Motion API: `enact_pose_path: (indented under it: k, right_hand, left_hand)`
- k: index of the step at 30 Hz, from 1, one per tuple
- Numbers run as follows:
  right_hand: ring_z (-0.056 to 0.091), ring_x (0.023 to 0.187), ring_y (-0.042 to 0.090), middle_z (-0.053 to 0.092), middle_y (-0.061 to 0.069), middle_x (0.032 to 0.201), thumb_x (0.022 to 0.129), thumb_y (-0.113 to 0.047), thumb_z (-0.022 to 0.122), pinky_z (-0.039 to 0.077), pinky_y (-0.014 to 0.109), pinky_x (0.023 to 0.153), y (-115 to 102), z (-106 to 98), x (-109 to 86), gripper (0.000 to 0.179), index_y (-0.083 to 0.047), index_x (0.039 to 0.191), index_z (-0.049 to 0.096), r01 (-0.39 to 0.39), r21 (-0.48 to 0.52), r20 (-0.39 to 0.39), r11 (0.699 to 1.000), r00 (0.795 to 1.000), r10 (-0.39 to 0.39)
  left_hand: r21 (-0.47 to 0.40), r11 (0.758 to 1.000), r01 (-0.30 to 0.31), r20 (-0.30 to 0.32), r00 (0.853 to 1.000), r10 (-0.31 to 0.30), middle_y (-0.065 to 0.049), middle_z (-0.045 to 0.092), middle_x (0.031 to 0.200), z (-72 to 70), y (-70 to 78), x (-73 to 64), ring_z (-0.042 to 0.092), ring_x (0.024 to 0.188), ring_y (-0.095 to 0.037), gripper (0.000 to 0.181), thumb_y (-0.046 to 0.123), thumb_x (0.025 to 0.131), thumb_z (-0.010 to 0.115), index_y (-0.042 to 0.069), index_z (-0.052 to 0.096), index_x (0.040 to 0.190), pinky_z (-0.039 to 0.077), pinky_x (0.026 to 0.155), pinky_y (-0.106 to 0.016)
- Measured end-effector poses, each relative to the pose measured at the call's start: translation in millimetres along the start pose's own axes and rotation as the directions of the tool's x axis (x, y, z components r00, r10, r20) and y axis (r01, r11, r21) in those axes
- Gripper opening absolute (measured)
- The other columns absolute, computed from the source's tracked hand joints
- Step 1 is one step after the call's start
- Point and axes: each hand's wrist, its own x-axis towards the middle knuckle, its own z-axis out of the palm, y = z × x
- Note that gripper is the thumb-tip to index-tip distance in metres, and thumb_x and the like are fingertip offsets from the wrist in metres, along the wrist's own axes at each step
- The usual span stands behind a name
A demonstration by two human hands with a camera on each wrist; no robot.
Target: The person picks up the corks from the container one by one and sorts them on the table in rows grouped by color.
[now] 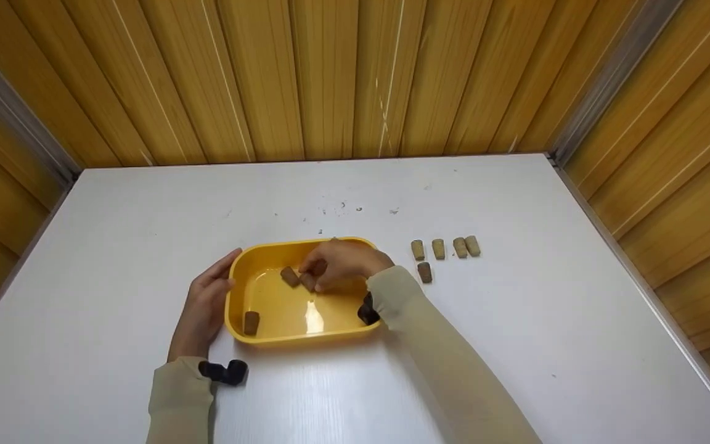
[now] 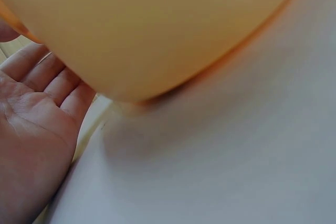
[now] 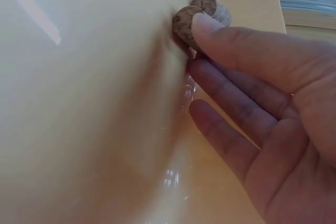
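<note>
A yellow plastic tray (image 1: 306, 338) holds a few brown tapered corks. My right hand (image 1: 346, 259) reaches inside it, thumb and index finger pinching a brown cork (image 3: 185, 24). Right beside that one lies another cork (image 1: 289, 276). A third brown cork (image 1: 251, 322) sits in the tray's near left corner. My left hand (image 1: 204, 302) rests against the tray's left side. In the left wrist view its fingers (image 2: 58, 80) lie nearly straight along the outer wall, the palm facing the camera.
Right of the tray, several pale corks (image 1: 438, 249) stand in a loose row on the white table (image 1: 546, 345), with one brown cork (image 1: 424, 272) just nearer. Small dark specks mark the tabletop behind the tray. Wood-patterned panels (image 1: 330, 80) border the table's back and sides.
</note>
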Motion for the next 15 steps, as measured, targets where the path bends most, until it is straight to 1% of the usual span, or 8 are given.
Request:
enact_pose_path:
  k: [3,10,15]
  right_hand:
    - [0.060,0.110,0.014,0.067,0.000,0.120,0.081,-0.007,0.074,0.050,0.026,0.097,0.6,0.8,0.5,0.042,-0.015,0.122,0.067,0.011,0.004,-0.002,1.000,1.000,-0.011]
    - [0.060,0.109,0.015,0.066,0.002,0.121,0.082,-0.007,0.072,0.049,0.028,0.098,0.6,1.0,1.0,0.040,-0.013,0.122,0.066,0.027,-0.028,-0.010,0.999,1.000,-0.027]
    - [0.061,0.111,0.016,0.066,0.004,0.121,0.084,-0.006,0.070,0.050,0.029,0.099,0.3,1.5,0.7,0.039,-0.011,0.123,0.065,0.029,-0.017,-0.002,0.999,1.000,-0.029]
  left_hand:
    - [0.004,1.000,0.005,-0.001,1.000,-0.005,-0.011,0.031,0.156,0.0,0.4,0.0,0.045,0.132,-0.007,0.058,-0.006,0.090,0.031,-0.001,0.029,0.149,0.040,0.108,-0.021]
    - [0.000,1.000,0.009,-0.004,1.000,-0.009,-0.012,0.031,0.156,0.8,0.8,-0.6,0.045,0.133,-0.009,0.059,-0.006,0.090,0.031,0.000,0.030,0.149,0.040,0.108,-0.022]
    - [-0.011,1.000,0.012,-0.006,1.000,-0.013,-0.011,0.031,0.156,0.5,0.8,0.0,0.045,0.132,-0.007,0.058,-0.006,0.091,0.031,-0.001,0.030,0.149,0.039,0.108,-0.021]
